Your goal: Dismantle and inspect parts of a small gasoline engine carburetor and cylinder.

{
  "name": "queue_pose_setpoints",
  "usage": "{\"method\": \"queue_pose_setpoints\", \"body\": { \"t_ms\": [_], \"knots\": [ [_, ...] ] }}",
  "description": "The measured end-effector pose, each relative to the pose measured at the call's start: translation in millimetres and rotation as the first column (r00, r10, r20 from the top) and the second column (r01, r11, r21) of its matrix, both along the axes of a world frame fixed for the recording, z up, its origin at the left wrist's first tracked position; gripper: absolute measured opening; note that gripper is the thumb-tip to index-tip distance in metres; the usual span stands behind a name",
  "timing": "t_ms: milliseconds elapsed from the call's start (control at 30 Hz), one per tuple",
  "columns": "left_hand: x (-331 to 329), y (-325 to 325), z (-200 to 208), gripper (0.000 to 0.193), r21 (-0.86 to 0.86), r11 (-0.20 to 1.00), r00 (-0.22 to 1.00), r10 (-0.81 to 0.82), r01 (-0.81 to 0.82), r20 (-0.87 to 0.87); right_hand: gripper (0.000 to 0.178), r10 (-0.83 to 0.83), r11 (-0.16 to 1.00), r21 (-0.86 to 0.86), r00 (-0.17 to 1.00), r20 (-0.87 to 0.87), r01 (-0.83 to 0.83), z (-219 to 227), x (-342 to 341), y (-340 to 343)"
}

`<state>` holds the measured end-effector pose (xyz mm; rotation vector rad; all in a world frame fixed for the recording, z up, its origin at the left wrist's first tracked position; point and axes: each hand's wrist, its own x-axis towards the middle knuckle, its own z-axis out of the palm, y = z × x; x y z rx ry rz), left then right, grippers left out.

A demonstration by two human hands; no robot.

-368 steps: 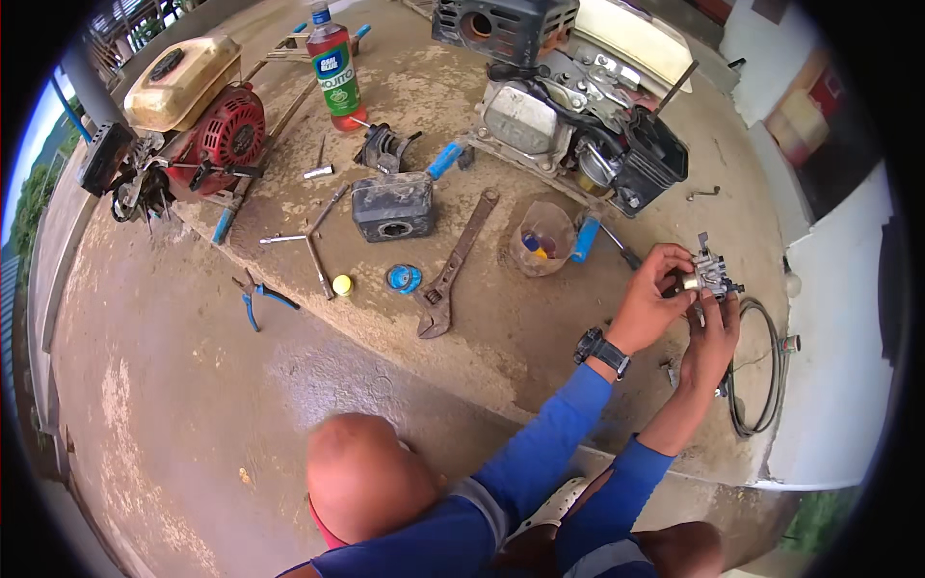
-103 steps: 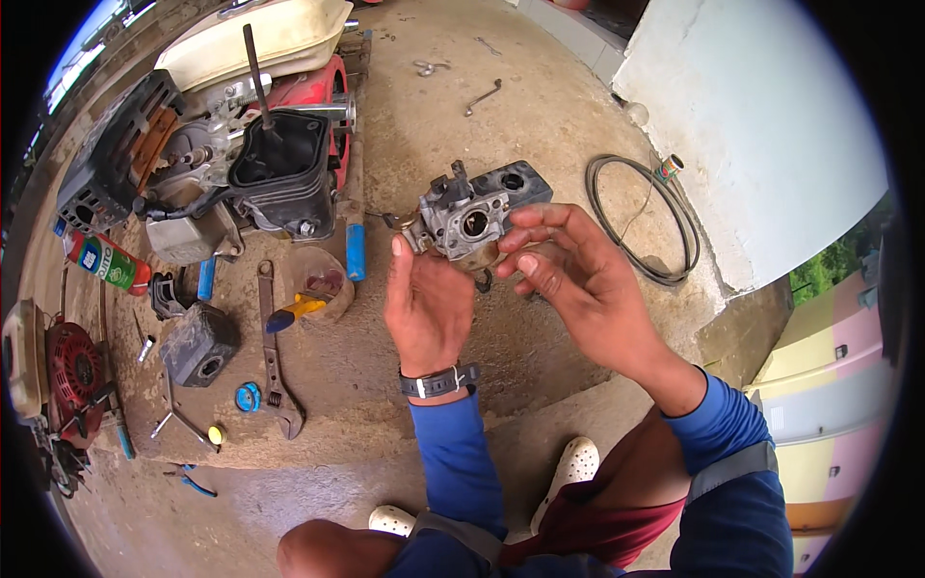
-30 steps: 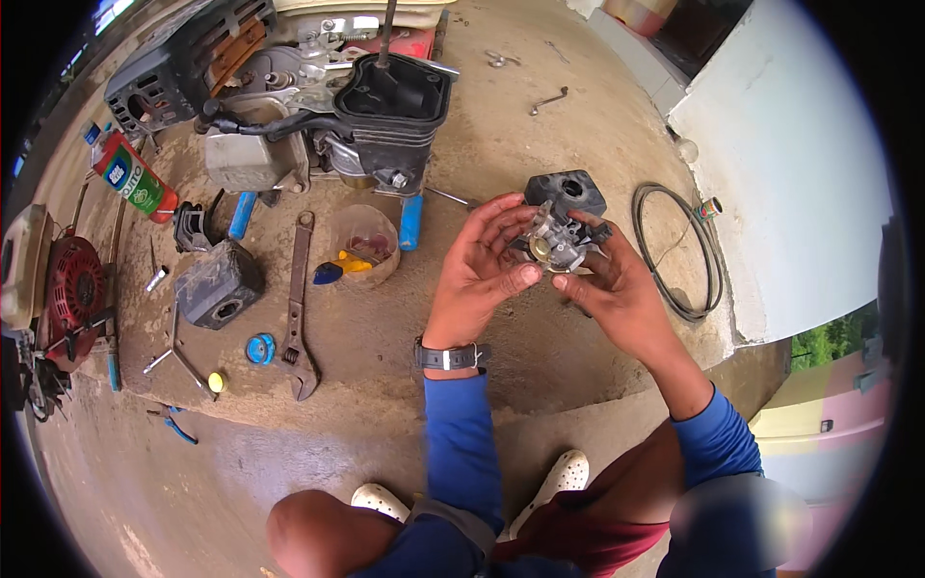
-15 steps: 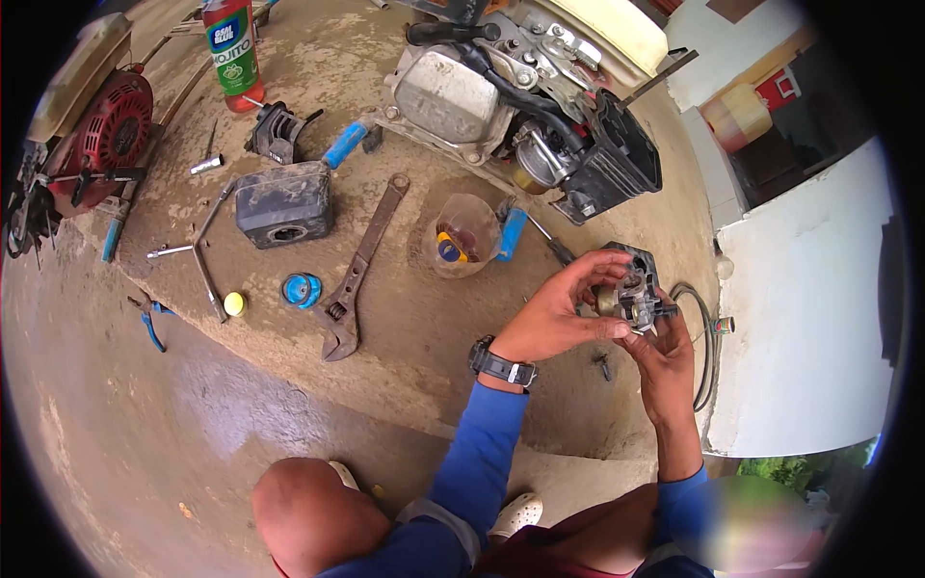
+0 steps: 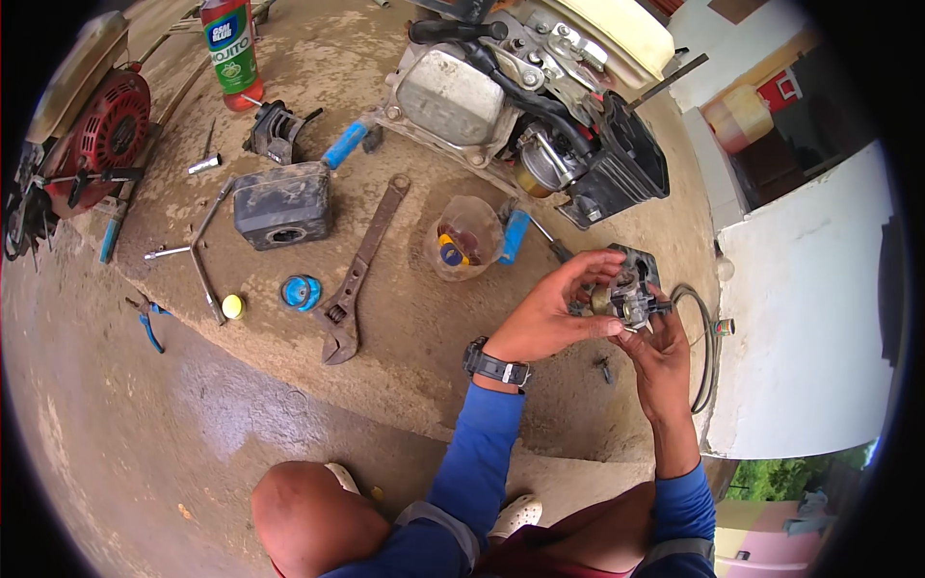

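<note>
Between my two hands is a small metal carburetor (image 5: pixel 631 302) with a brass-coloured bowl and black plastic parts. My left hand (image 5: pixel 557 313) wraps its left side, the thumb along the lower edge and the fingers over the top. From below, my right hand (image 5: pixel 663 364) grips the other side, its thumb close to my left thumb. A dark, flat-sided part (image 5: pixel 633 258) shows just behind the carburetor; I cannot tell whether they touch. Below my hands a small dark piece (image 5: pixel 604 370) lies on the concrete. Fingers hide part of the carburetor.
An engine (image 5: pixel 462 101) stands at the back. Left of my hands are a cut plastic cup (image 5: pixel 453 217), a rusty adjustable wrench (image 5: pixel 364 260), a black box-shaped part (image 5: pixel 281 207), a blue cap (image 5: pixel 301 292) and pliers (image 5: pixel 147 321). A red engine (image 5: pixel 111 135) sits far left, a bottle (image 5: pixel 231 58) behind.
My hands and the carburetor have shifted very slightly, and the carburetor looks a little turned. Both hands keep their hold. The surrounding things lie as before.
</note>
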<state>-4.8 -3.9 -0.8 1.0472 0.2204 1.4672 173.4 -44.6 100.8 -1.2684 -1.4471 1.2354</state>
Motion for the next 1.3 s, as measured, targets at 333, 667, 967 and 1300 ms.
{"method": "queue_pose_setpoints", "body": {
  "t_ms": [333,667,967,1300],
  "knots": [
    [1,1,0,0.084,0.026,1.000,1.000,-0.006,0.006,0.014,0.070,-0.006,1.000,0.012,1.000,0.019,0.006,3,0,-4],
    [-8,-3,4,0.084,0.015,1.000,0.999,-0.017,0.017,0.049,0.071,-0.001,0.999,0.047,0.999,0.040,-0.001,4,-9,-4],
    [-15,-5,1,0.085,0.025,0.999,0.989,-0.031,0.028,0.144,0.074,0.002,0.988,0.154,0.995,0.104,-0.018,3,-23,-9],
    [-19,-1,-3,0.086,0.048,0.999,0.967,-0.025,0.013,0.255,0.078,0.008,0.971,0.235,0.983,0.183,-0.052,1,-31,-7]
  ]
}}
